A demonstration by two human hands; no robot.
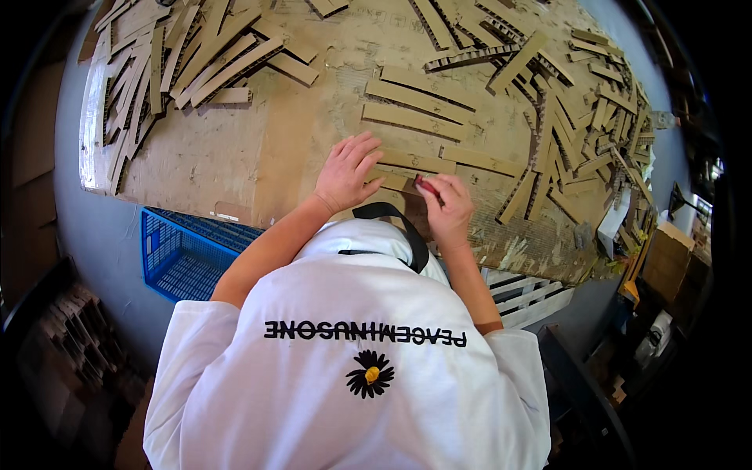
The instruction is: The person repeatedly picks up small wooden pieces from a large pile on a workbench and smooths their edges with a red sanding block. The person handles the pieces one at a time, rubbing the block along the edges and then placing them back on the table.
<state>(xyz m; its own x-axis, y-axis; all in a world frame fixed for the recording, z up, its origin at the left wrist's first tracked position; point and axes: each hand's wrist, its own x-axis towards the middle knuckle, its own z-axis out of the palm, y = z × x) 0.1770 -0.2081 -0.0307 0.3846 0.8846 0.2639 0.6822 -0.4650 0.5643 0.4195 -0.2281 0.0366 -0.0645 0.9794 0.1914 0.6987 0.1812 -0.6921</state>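
My left hand [348,172] lies with fingers stretched out at the left ends of a cardboard strip [413,161] and a shorter strip piece [394,182] nearer to me. In my closed right hand [450,210] is a small red-handled tool [424,186], its tip at the right end of the nearer strip. The fingers hide most of it, so its kind is unclear. Another cardboard strip [481,160] lies just beyond the right hand. Farther off, several honeycomb-edged strips [413,121] lie roughly parallel to one another.
A worn cardboard sheet [286,145] covers the table. Loose strips are heaped at the far left [200,59] and along the right [583,137]. Below the table's near left edge stands a blue plastic crate [184,266]. A white slatted thing [529,296] is under the near right edge.
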